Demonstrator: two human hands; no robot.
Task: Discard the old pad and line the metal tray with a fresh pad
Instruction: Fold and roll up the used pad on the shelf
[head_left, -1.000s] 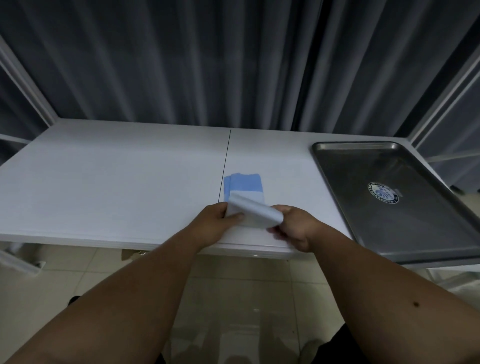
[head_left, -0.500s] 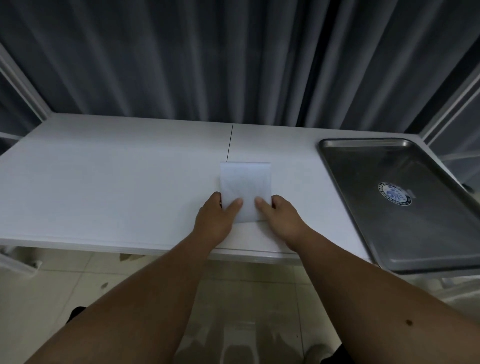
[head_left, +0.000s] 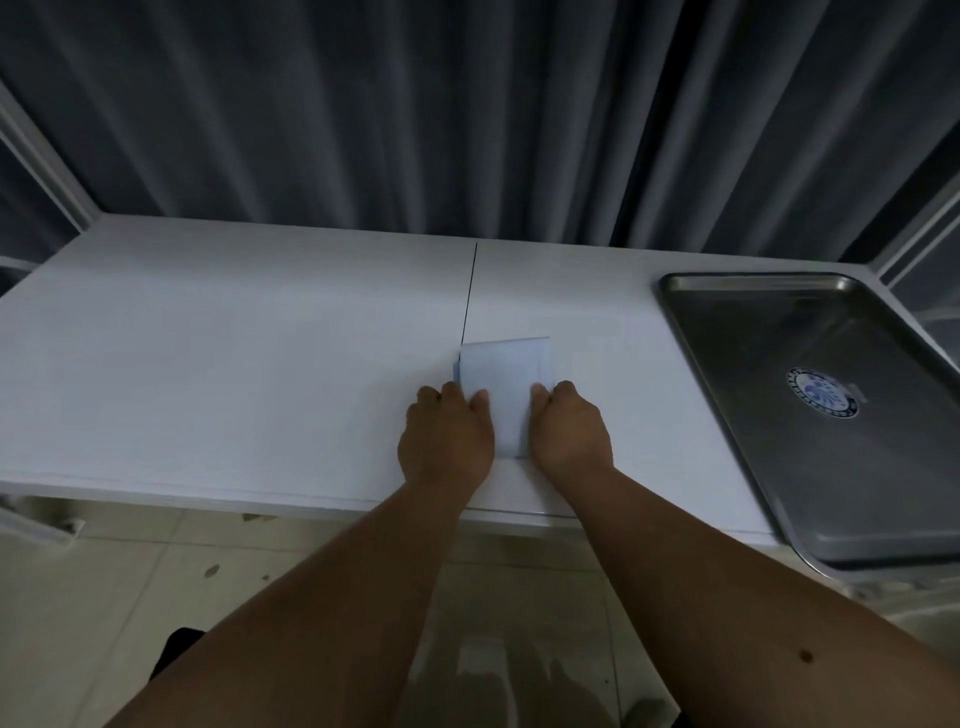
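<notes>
Now folded pad (head_left: 506, 384) lies on worktop (head_left: 234, 364), well left of metal tray (head_left: 737, 332); long axis runs away from the person. Left hand (head_left: 445, 434) and right hand (head_left: 570, 431) flank it, fingers (head_left: 479, 399) curled onto its side edges; right hand nearer tray.

Lighting: dim, cool, falling from overhead. White laminate surface (head_left: 234, 364) showing soft glare; glossy tiled floor (head_left: 498, 670) reflecting. Edges bowing from wide-angle distortion; slight overall softness.

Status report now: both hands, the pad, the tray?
Both hands, left and right, grip the folded pad on the table. Metal tray bare, unlined. Nothing in the way.
</notes>
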